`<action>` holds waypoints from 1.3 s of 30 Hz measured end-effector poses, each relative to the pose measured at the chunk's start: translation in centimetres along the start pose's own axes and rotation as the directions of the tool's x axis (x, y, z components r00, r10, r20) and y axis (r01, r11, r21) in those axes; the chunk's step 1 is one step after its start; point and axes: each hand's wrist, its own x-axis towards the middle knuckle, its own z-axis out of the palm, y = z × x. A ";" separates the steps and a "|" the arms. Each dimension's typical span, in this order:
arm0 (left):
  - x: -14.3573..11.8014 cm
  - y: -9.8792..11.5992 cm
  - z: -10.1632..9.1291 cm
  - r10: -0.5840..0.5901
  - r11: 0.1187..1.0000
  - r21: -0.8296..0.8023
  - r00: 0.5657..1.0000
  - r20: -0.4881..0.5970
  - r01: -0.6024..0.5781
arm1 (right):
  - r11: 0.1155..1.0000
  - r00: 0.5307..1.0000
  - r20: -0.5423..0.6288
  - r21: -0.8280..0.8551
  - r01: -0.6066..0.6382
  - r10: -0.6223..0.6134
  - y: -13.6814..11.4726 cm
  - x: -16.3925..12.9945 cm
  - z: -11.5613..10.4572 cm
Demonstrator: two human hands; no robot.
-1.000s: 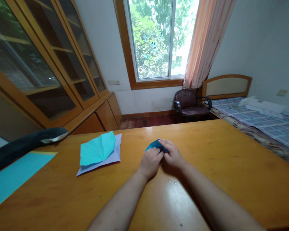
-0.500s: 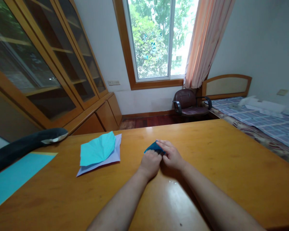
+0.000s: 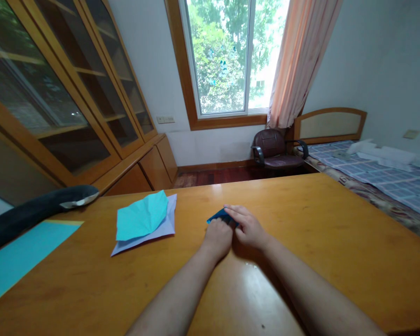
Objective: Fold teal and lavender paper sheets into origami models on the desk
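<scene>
A small piece of dark blue folded paper point(image 3: 217, 215) lies on the wooden table point(image 3: 301, 261), mostly covered by my hands. My left hand point(image 3: 217, 237) is closed at its near side, fingers curled against it. From the right, my right hand point(image 3: 248, 227) reaches over the paper with its fingers together on the far edge and its thumb tucked below. Both hands touch each other around the paper. How the folds run beneath the fingers is hidden.
Left of my hands are a creased turquoise sheet point(image 3: 142, 218) and a lilac sheet point(image 3: 170, 224) under it. Farther left lie a long light-blue sheet point(image 3: 24, 256) and a dark, padded object point(image 3: 31, 210). A chair point(image 3: 271, 148) stands beyond the table; a bed point(image 3: 381, 172) is to the right.
My right hand's fingers have shifted slightly left over the blue paper. Less of the paper shows now, and its visible tip sits a little farther left.
</scene>
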 end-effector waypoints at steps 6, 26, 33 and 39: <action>0.2 -0.1 0.3 -0.004 1.000 -0.013 1.000 -0.004 0.004 | 1.000 1.000 0.014 0.025 0.018 -0.019 -0.2 0.1 0.2; -0.7 -0.9 -0.7 -0.393 0.786 -0.600 0.870 -0.298 0.149 | 0.803 0.843 -0.140 0.417 -0.425 0.519 2.5 -1.1 2.4; 0.2 -0.1 0.2 -0.631 0.171 -0.985 0.771 -0.083 0.035 | 0.779 0.844 -0.103 0.457 -0.430 0.526 1.6 -1.0 2.6; 0.5 -0.3 0.0 -0.538 0.064 -0.998 0.842 -0.024 0.013 | 0.800 0.863 -0.088 0.433 -0.416 0.497 1.6 -0.8 2.5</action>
